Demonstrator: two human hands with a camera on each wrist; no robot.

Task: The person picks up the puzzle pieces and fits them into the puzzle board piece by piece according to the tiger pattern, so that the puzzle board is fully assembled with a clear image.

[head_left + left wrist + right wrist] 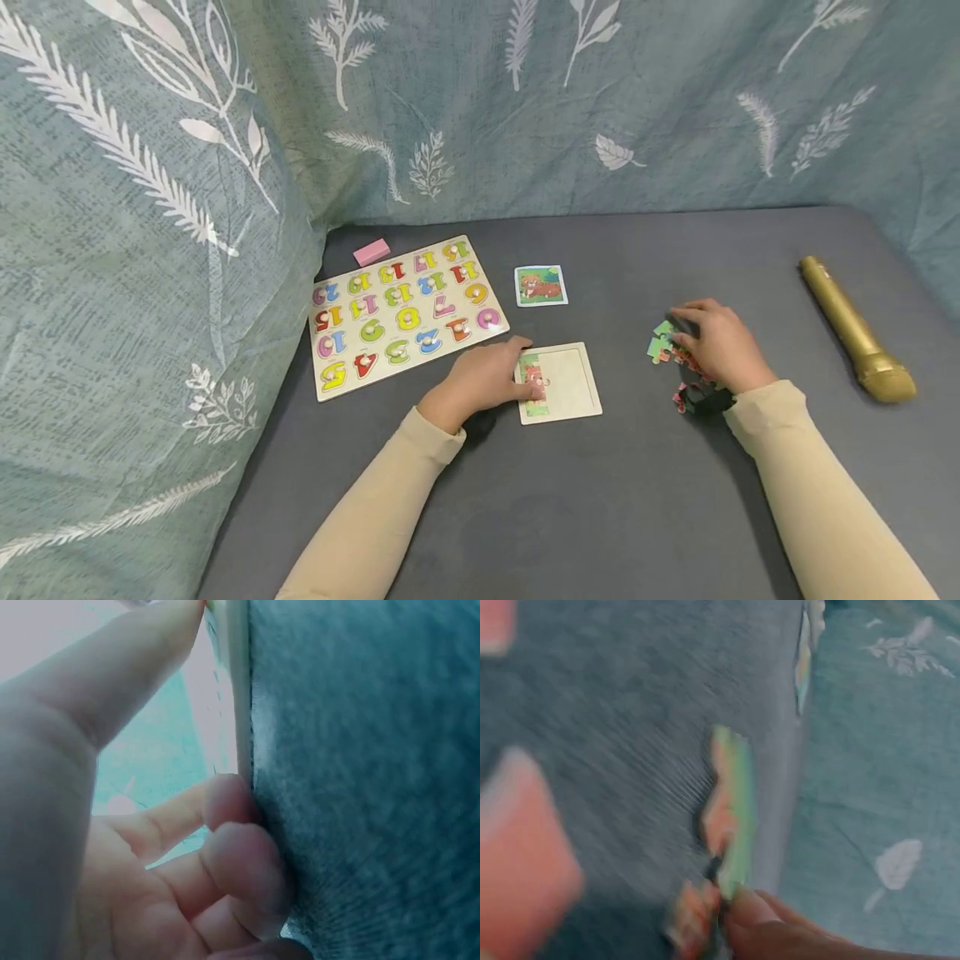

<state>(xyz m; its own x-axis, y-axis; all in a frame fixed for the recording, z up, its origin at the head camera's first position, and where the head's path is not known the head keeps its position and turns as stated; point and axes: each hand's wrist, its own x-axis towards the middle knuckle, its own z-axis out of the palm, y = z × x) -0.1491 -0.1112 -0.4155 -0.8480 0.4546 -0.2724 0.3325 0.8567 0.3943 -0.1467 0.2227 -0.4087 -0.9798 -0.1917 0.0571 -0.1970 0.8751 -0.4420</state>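
Note:
My left hand grips the left edge of a small wooden puzzle board. In the left wrist view, the thumb lies over the board and the curled fingertips bear against its edge. A strip of orange and green picture pieces fills the board's left side, partly hidden by that hand. To the right, my right hand reaches over loose jigsaw pieces, thumb and forefinger spread apart. A fingertip touches the blurred pieces in the right wrist view.
A wooden number board with pegged numerals lies at the left, a pink block behind it. Behind the puzzle board lies a bear picture card. A gold microphone is at the far right. Leaf-patterned cloth hangs along the back and left.

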